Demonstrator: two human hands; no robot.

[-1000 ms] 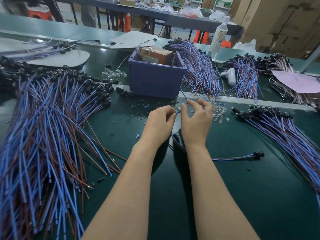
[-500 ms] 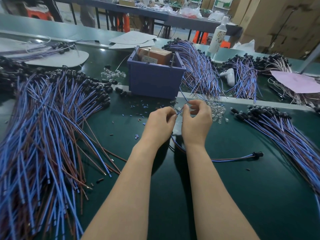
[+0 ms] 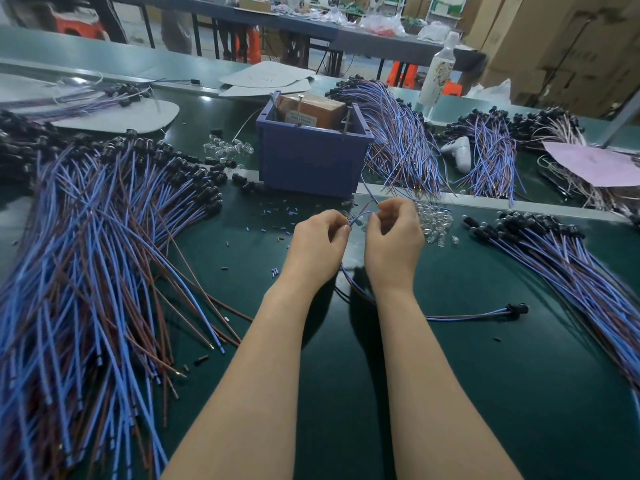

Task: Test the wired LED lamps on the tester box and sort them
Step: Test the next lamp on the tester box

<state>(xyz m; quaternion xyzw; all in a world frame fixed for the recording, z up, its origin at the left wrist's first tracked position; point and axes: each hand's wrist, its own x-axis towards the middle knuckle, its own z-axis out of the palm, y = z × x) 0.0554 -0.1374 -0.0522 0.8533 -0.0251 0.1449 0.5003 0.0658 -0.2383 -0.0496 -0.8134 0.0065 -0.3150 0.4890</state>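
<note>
Blue and brown lead tips of one wired LED lamp (image 3: 516, 309) are pinched between the curled left hand (image 3: 320, 244) and right hand (image 3: 393, 237); its black head lies right on the green mat (image 3: 450, 393). The leads seem to be getting parted for testing; next they must reach the metal posts (image 3: 300, 109) on the purple tester box (image 3: 313, 161) just beyond, lamp heaps (image 3: 86, 254) crowding both sides.
</note>
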